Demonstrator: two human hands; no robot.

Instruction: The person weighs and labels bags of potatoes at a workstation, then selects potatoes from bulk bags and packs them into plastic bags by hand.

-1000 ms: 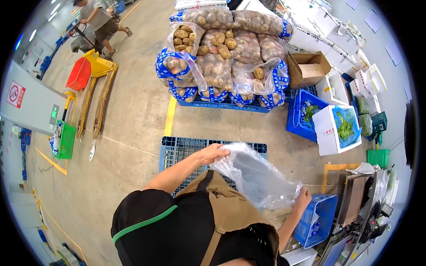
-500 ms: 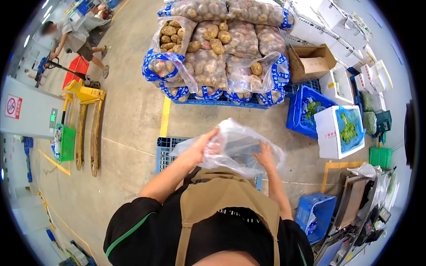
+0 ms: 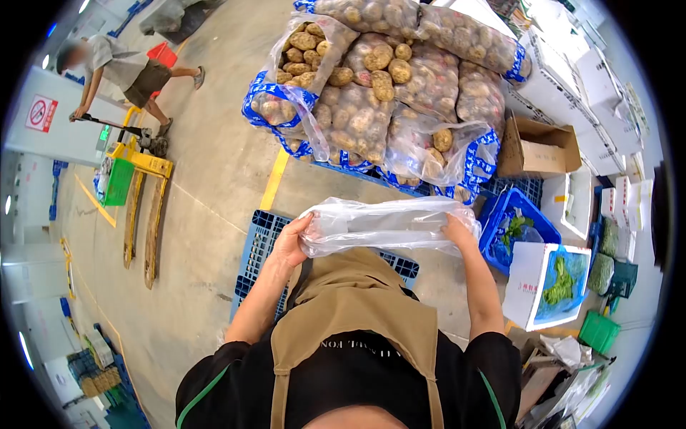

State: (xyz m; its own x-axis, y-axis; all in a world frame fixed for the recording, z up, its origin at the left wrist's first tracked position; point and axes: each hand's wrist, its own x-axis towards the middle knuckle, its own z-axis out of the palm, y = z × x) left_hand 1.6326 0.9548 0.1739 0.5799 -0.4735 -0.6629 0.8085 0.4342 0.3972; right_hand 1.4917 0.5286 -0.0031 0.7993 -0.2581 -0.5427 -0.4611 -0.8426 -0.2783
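A clear plastic bag (image 3: 379, 223) is stretched sideways between my two hands, its long mouth facing up. My left hand (image 3: 291, 239) grips the bag's left end, fingers closed on the film. At the other end my right hand (image 3: 457, 230) is closed on the plastic, its fingers partly inside the bag. Beyond the bag, net sacks of potatoes (image 3: 354, 121) are stacked on a blue pallet. Loose potatoes (image 3: 382, 84) lie on top, and one open sack (image 3: 304, 53) shows its potatoes at the upper left.
A blue pallet (image 3: 250, 263) lies under the bag at my front. Right of the sacks are a cardboard box (image 3: 539, 146), a blue crate (image 3: 493, 227) and a white foam box with greens (image 3: 522, 282). At the left a person (image 3: 118, 68) holds a yellow pallet jack (image 3: 146, 161).
Both hands have moved apart, pulling the crumpled bag into a wide, taut shape. My view has turned. The other person has moved with the pallet jack.
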